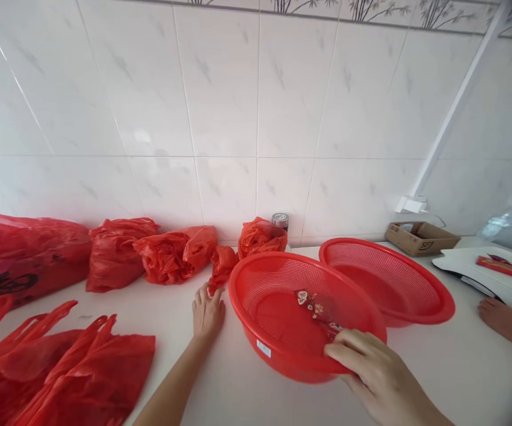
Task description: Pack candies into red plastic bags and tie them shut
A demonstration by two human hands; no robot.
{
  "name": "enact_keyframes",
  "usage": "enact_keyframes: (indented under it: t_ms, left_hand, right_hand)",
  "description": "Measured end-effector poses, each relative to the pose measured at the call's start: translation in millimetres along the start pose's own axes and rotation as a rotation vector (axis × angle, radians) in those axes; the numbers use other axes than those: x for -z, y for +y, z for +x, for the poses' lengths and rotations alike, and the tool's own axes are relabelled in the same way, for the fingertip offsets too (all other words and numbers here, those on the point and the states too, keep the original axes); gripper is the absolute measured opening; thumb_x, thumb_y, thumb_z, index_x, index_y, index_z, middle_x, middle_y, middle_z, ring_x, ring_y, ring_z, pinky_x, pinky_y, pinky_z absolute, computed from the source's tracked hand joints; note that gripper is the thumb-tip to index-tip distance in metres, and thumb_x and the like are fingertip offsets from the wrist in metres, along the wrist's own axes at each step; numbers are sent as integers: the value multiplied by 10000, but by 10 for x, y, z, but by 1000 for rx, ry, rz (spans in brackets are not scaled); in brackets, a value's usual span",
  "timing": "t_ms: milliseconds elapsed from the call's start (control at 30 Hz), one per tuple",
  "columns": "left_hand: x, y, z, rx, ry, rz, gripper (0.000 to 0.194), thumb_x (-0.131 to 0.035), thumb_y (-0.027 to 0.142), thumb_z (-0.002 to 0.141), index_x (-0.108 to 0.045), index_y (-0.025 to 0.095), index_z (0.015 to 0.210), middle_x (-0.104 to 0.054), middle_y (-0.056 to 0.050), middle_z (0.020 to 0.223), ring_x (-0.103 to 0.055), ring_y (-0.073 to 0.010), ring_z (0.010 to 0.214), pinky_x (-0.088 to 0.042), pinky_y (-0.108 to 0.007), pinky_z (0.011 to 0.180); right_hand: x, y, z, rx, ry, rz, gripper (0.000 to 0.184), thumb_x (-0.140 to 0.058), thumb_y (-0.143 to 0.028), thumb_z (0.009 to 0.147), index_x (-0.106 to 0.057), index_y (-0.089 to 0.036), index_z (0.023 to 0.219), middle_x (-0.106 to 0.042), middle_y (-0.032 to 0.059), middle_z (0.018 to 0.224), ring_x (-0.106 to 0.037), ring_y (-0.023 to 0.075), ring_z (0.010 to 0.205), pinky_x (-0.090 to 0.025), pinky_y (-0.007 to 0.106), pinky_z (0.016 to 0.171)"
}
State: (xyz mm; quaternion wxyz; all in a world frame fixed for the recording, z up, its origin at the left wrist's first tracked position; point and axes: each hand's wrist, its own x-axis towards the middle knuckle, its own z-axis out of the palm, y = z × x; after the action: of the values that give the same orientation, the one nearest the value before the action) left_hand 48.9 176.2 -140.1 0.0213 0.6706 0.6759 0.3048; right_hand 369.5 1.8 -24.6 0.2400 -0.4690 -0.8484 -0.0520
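Observation:
My right hand (371,370) is closed round the near right rim of a red plastic colander basket (277,355), which is tilted above the white table. Several small red wrapped packets (318,309) lie inside it. To the basket's left, my left hand (208,313) has its fingertips closed on the lower end of a small red plastic bag (224,264). A second red colander basket (393,278) stands behind and to the right, partly covered by the first.
Along the tiled wall are several bunched red plastic bags (120,254) and a dark-lidded jar (280,220). Flat red bags (105,373) lie front left. At right are a cardboard box (424,239), a white scale (464,260) with a red packet on it, and another person's hand (506,322).

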Motion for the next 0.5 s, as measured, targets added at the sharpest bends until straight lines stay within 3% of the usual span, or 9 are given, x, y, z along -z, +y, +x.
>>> enact_keyframes:
  t_ms: [67,100,200,267,400,500]
  left_hand:
    - [-26,-65,38,2,27,-52,370,-516,141,850,-624,220,1195,-273,-131,1531,-166,-375,1414,-281,-570,1054]
    - [-44,-89,53,0,27,-86,375,-507,128,839,-631,215,1183,-316,-129,1517,-187,-365,1412,-275,-565,1060]
    - [-82,-139,41,1,9,-216,361,-490,134,821,-638,191,1145,-555,-123,1327,-443,-298,1272,-349,-485,1039]
    - [-66,-161,-45,31,17,-314,316,-476,180,827,-641,178,1096,-633,-109,1193,-561,-256,1131,-409,-422,997]
    - [119,-188,-442,168,32,-497,261,-464,342,840,-635,169,935,-696,-83,941,-663,-223,859,-523,-346,796]
    - [361,-211,-860,285,4,-699,299,-528,457,804,-608,177,871,-683,-46,822,-664,-200,730,-535,-293,662]
  right_hand:
    - [-176,42,8,-16,9,-54,413,-400,5,741,-638,-265,942,-609,32,848,-578,181,736,-450,289,648]
    - [-280,66,11,-30,15,-82,431,-396,15,732,-644,-266,946,-608,31,846,-578,185,744,-447,301,664]
    - [-600,165,25,-96,35,-170,455,-390,38,717,-653,-254,946,-613,39,857,-582,205,776,-445,332,678]
    - [-760,231,52,-153,53,-209,417,-400,31,736,-649,-233,939,-617,52,878,-586,226,807,-455,357,685]
    - [-815,165,173,-179,186,-173,329,-530,-135,826,-592,-231,1134,-578,107,1140,-549,302,1046,-459,485,850]
    - [-745,-161,294,-115,287,64,288,-547,-212,870,-550,-236,1157,-544,116,1197,-524,277,1116,-458,453,911]
